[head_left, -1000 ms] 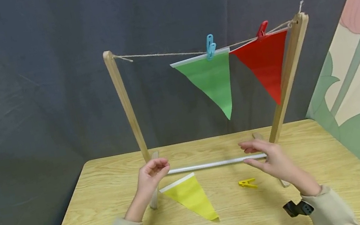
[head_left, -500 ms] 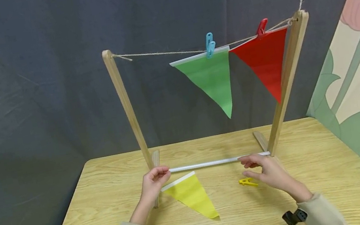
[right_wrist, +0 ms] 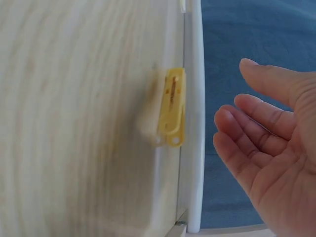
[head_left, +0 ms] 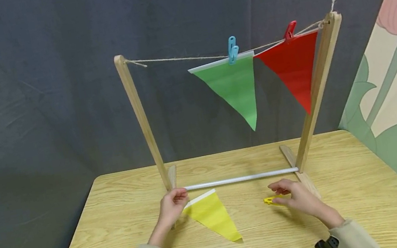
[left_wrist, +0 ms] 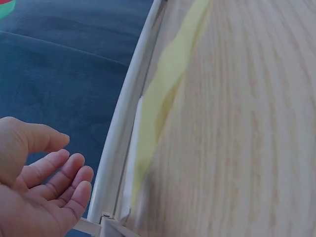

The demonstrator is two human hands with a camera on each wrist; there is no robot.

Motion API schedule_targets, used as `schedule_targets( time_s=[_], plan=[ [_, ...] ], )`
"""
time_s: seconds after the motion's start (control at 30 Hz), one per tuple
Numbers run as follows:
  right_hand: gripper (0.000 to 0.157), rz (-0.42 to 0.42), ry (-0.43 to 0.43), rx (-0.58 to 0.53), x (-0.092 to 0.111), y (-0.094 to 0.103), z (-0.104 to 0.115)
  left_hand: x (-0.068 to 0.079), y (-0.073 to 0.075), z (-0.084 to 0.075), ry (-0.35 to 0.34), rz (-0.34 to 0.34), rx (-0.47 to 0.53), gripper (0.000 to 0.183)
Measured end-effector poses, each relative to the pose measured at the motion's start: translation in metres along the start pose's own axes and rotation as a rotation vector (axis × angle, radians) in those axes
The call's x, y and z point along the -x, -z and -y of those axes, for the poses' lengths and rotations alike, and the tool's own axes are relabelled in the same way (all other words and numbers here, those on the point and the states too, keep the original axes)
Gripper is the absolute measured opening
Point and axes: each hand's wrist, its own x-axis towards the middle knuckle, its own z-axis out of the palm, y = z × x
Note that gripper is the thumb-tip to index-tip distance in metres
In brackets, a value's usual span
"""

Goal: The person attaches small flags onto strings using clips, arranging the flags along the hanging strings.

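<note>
A yellow triangular flag point(head_left: 215, 216) with a white top edge lies on the table. My left hand point(head_left: 173, 206) hovers just past its upper left corner, fingers loosely bent and holding nothing. In the left wrist view the flag point(left_wrist: 168, 74) appears edge-on, apart from the hand point(left_wrist: 47, 182). On the right, a yellow clothespin point(head_left: 269, 201) lies on the table, partly covered by the thumb of my right hand point(head_left: 297, 197). The right wrist view has the clothespin point(right_wrist: 172, 106) beside that hand point(right_wrist: 271, 133), whose thumb and fingers are spread apart around nothing.
A wooden frame with a left post point(head_left: 140, 116), a right post point(head_left: 317, 85) and a white bottom rod point(head_left: 240, 179) stands behind. From its string point(head_left: 179, 59) hang a green flag point(head_left: 235, 86) under a blue clothespin point(head_left: 232, 50) and a red flag point(head_left: 294, 67) under a red clothespin point(head_left: 290, 31).
Both hands have come down toward the table. The right hand has moved close to the yellow clothespin, the left to the yellow flag's corner. The flags and frame stay put.
</note>
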Motion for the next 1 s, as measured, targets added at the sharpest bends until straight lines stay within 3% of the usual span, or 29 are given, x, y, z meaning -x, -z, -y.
schedule_targets(
  time_s=[0.17, 0.43, 0.7, 1.0],
  plan=[
    [0.032, 0.022, -0.022, 0.038, 0.004, -0.001, -0.006, 0.000, -0.004, 0.006, -0.045, 0.003, -0.082, 0.016],
    [0.032, 0.036, -0.019, 0.047, 0.008, -0.003, -0.013, 0.004, -0.005, 0.009, -0.115, 0.046, -0.348, 0.023],
    [0.034, 0.090, -0.112, 0.074, 0.009, -0.002, -0.015, 0.002, -0.006, 0.008, -0.169, 0.061, -0.552, 0.019],
    [0.030, 0.126, -0.140, 0.097, 0.011, -0.003, -0.018, 0.000, -0.012, 0.010, -0.229, 0.054, -0.708, 0.013]
  ],
)
